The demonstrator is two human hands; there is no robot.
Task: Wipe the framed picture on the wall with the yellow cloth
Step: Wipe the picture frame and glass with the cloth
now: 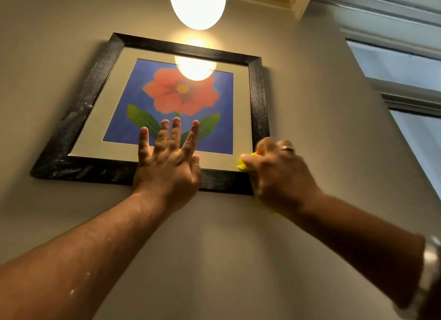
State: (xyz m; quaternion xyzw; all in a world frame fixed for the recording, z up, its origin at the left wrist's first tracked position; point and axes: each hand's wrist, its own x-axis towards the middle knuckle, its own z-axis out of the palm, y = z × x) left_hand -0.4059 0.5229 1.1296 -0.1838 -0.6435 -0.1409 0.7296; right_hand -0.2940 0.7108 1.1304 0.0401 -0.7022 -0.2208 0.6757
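A framed picture (100, 74) with a black wooden frame hangs on the beige wall; it shows a red flower with green leaves on blue. My left hand (168, 163) lies flat against the glass and lower frame edge, fingers spread, holding nothing. My right hand (278, 170) is closed on a yellow cloth (243, 163) pressed at the frame's lower right corner. Only small bits of the cloth show beside and below the fist. The frame's left and bottom left sides carry pale dusty smears.
A glowing round lamp (198, 2) hangs just above the picture and reflects in the glass. A window (405, 64) with a pale frame fills the upper right. Bare wall surrounds the picture.
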